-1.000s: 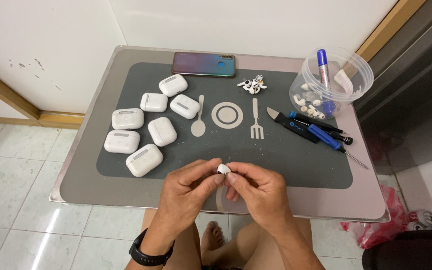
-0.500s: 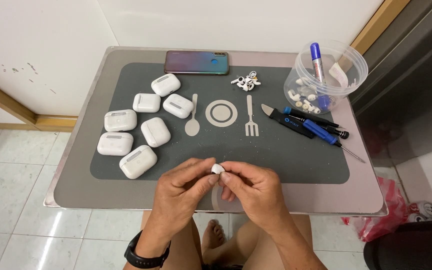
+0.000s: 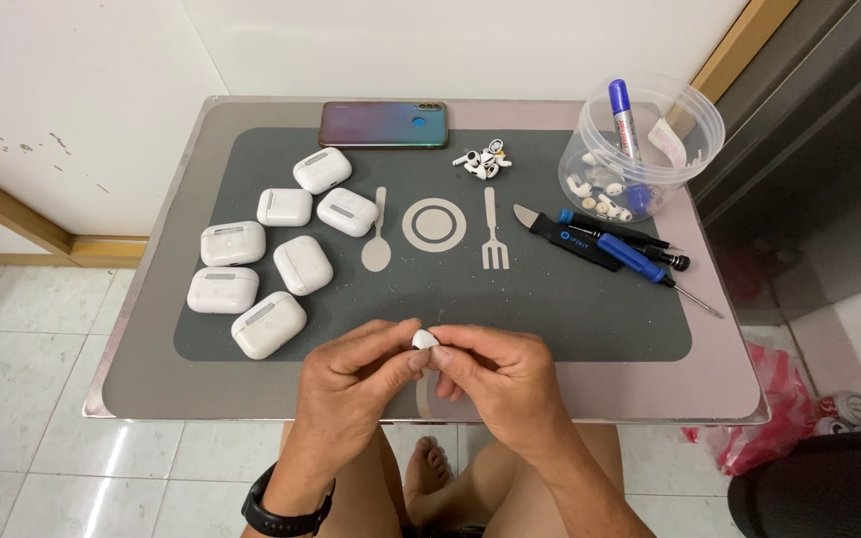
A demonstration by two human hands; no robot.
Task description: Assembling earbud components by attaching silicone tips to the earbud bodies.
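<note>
- From the head camera, my left hand point(image 3: 356, 384) sits at the near edge of the table point(image 3: 132, 374), fingers curled in, thumb and forefinger pinched on a small white earbud point(image 3: 424, 339).
- My right hand point(image 3: 495, 379) meets it from the other side; its thumb and forefinger tips press on the same earbud, the other fingers folded loosely under the palm.
- The earbud is held between both hands, just above the near edge of the dark placemat point(image 3: 570, 309), with only its rounded white top showing between my fingertips.
- Neither hand is spread open; both are closed in a fine pinch, knuckles almost touching.
- A black watch point(image 3: 286, 516) wraps my left wrist.
- Beyond my left hand, to its left, seven white charging cases point(image 3: 269, 324) lie closed on the placemat, the nearest one just beside my left knuckles.
- Straight ahead of my hands the placemat bears a printed spoon, plate and fork.
- Farther ahead, a small heap of white earbuds point(image 3: 483, 159) lies near a phone point(image 3: 384, 125) that is face down.
- Beyond my right hand, a black pry tool and blue-handled screwdrivers point(image 3: 615, 244) lie side by side.
- Past those, well apart from my hands, stands a clear plastic tub point(image 3: 695, 134) holding a blue marker point(image 3: 627, 130) and more small white parts.
</note>
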